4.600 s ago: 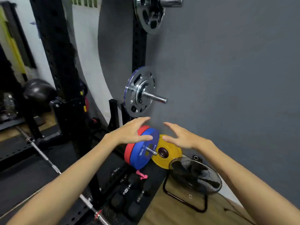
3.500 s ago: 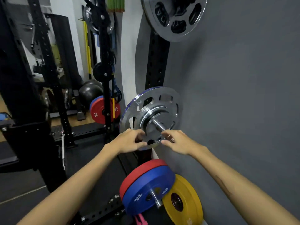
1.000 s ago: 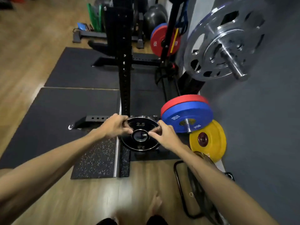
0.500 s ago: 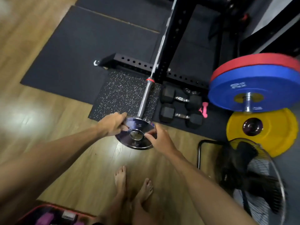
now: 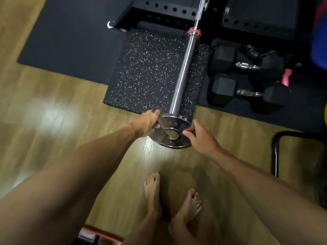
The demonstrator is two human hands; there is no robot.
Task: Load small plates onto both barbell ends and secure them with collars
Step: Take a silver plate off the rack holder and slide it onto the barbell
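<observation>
Gripping the plate (image 5: 170, 132) by its rim, both hands, left (image 5: 147, 125) and right (image 5: 201, 137), meet the sleeve (image 5: 184, 68). A misaligned hole could jam; a slip endangers the bare feet (image 5: 154, 193).

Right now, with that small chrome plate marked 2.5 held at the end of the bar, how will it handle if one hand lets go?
The small chrome 2.5 plate looks like solid metal, so probably heavy for its size and rigid. Its polished face seems slippery; the left hand and right hand only pinch opposite rims, so it would likely tip and drop near the bare feet.
</observation>
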